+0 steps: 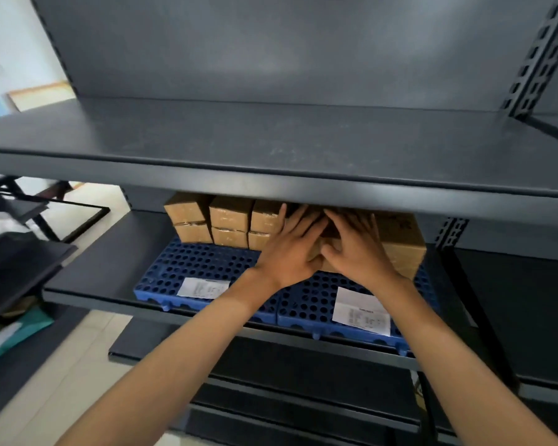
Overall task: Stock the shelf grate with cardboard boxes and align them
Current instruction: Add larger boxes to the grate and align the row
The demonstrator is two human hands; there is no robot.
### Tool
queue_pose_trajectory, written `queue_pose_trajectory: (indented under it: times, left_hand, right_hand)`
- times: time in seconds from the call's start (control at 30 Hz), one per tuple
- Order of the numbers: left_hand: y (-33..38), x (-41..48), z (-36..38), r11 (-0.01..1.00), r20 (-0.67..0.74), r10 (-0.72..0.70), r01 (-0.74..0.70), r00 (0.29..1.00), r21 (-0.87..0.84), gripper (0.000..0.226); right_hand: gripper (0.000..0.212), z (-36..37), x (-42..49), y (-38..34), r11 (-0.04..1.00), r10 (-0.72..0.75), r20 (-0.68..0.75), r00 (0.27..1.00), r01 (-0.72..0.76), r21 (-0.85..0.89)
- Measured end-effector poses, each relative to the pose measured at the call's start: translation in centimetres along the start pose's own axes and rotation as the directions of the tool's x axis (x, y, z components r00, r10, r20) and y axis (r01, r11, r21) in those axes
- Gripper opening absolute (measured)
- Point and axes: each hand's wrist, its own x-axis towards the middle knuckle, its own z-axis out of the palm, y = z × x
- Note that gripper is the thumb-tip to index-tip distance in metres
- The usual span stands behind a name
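Head view: both arms reach under the upper shelf (271,146) to the row of cartons at the far side of the blue grate (203,263), which lies on the lower shelf (110,268). The left hand (292,249) and the right hand (360,252) lie side by side, almost touching. Their fingers (306,217) are spread wide and laid flat against the near face of a box (324,244) in the middle of the row. Nothing is gripped; the palms seem to be pressing, which suits pushing a carton back until it sits flush with its neighbours.

Only a small patch of that box shows, between the two thumbs; the rest is hidden by the hands, and the fingertips disappear into the shadow under the upper shelf. To the left, touching the left hand's outer edge, stand the small cardboard boxes (231,217), stacked two high in three columns with their near faces roughly level. To the right, just beside the right hand, sits a larger box (401,243) whose near face comes closer to the camera than the small ones.

The near half of the grate carries two paper slips, one at the left (203,287) and one at the right (361,312), under the forearms. The row looks well stocked, and I judge the work to be at the aligning stage.
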Motion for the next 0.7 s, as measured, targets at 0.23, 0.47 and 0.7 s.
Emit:
queue_pose_trajectory:
  times: [0.23,0.47,0.7]
  left_hand:
    - [-13.4,-7.3,-5.8,0.970,-0.135,-0.241,0.242,0.961,-0.011,0.065]
    - [-25.6,-9.8,-6.2,0.915,-0.020,-0.361,0.350,0.932,-0.201,0.082]
    - [-28.6,-9.9,-4.1,0.861,0.163,-0.158,0.217,0.974,-0.461,0.098]
  right_hand:
    - [0.068,4.5,5.1,-8.7,0.979,-0.103,0.042,0.994,0.094,0.180]
    - [0.073,8.5,9.8,-13.7,0.997,0.054,0.068,0.996,-0.050,-0.067]
    - [0.084,10.3,10.4,-16.4,0.946,0.211,0.167,0.963,-0.158,-0.281]
